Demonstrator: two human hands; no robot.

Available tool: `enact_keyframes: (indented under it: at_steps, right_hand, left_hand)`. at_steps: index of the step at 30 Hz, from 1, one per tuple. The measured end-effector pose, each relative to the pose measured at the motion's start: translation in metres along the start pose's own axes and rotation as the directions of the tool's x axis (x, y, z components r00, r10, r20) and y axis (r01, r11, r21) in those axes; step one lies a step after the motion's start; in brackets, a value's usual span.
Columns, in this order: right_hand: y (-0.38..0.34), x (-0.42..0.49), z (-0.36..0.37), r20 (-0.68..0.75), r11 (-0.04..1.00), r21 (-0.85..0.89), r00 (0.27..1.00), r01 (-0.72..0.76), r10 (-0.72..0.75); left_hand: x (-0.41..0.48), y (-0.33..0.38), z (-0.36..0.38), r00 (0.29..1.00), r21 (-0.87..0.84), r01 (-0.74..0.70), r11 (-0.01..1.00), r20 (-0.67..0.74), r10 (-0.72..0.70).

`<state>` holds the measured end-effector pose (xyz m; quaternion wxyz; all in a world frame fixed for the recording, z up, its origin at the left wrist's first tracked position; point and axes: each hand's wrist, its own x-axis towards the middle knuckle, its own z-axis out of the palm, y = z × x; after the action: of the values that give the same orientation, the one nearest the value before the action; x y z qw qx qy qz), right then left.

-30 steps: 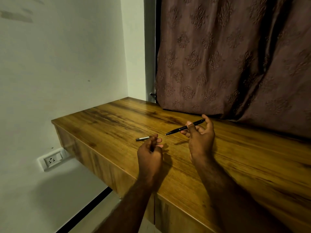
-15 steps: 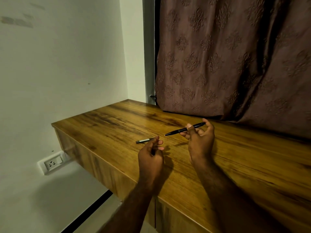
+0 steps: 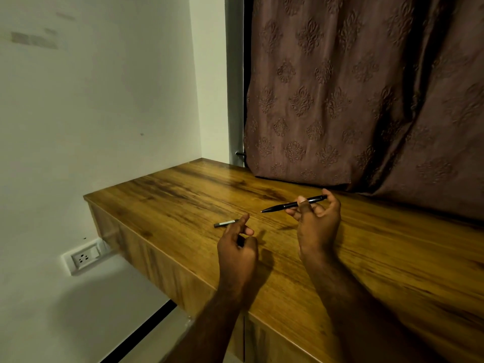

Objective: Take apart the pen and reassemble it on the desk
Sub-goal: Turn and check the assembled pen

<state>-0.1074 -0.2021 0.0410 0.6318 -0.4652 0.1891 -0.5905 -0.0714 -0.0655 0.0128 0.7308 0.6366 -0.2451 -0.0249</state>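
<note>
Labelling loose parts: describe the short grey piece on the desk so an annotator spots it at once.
Start at the brown wood-grain desk. Toward its left end, just beyond the left hand, lies a short grey cylindrical tube. Unlike the long black pen gripped in the right hand, it is stubby, pale and flat on the wood.

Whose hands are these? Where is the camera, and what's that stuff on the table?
There is no machine here, just a person. One camera sits on the person's head and looks down, so you see their own two hands. The right hand pinches a black pen above the wooden desk. The left hand is curled, close to a small grey piece lying on the desk. Something dark may be between its fingers, but it is too small to tell. Behind the desk hangs a brown curtain, and a socket sits low on the left.
</note>
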Motion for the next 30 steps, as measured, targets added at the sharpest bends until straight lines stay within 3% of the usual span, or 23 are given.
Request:
enact_keyframes:
  at_steps: [30]
  right_hand:
    - [-0.0039, -0.0089, 0.004, 0.024, 0.997, -0.07, 0.999, 0.039, -0.037]
  left_hand:
    - [0.0025, -0.0059, 0.0008, 0.998, -0.008, -0.058, 0.998, 0.007, 0.058]
